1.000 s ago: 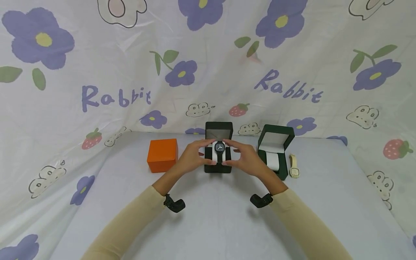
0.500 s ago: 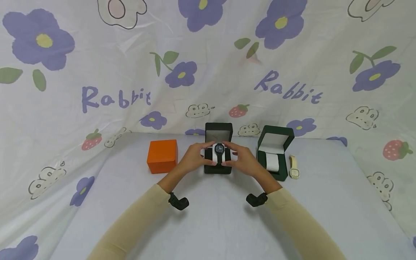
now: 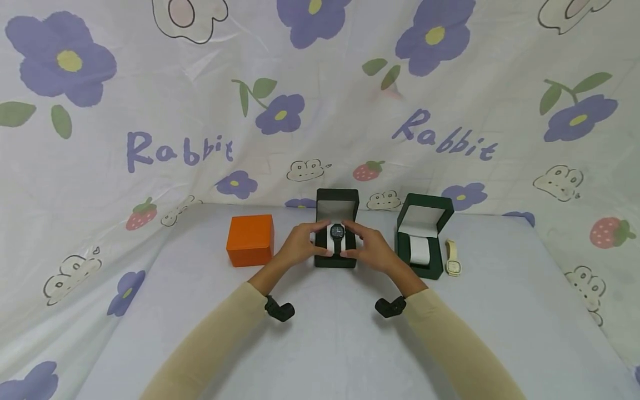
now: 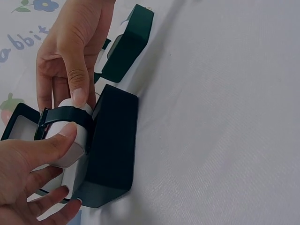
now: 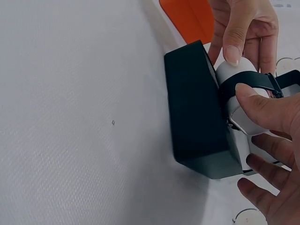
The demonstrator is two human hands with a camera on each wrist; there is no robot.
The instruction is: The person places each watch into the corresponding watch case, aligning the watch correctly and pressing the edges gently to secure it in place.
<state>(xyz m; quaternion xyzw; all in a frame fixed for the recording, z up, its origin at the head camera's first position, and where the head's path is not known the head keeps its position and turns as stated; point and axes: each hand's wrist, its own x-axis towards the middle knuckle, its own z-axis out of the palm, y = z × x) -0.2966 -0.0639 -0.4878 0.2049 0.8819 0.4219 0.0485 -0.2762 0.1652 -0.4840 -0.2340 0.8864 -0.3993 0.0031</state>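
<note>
A black wristwatch (image 3: 337, 231), its strap wrapped round a white watch cushion (image 4: 74, 153), sits at the mouth of an open dark green watch box (image 3: 337, 195) in the middle. From the left, my left hand (image 3: 298, 243) pinches the cushion, thumb at the near side and fingers at the far side. My right hand (image 3: 372, 248) grips it the same way from the right. Both wrist views show the thumbs pressing the cushion on either side of the strap. The cushion's lower part is hidden by the box wall.
An orange box (image 3: 250, 240) stands to the left. To the right is a second open green watch box (image 3: 434, 261) with a white cushion (image 3: 419, 250) inside. Beside it lies a gold watch (image 3: 452, 258). A patterned cloth (image 3: 320, 133) hangs behind the white table surface (image 3: 335, 344).
Both hands and the watch on its cushion have sunk slightly lower toward the box. My forearms have drawn a little closer together. The other boxes and the gold watch have stayed put.
</note>
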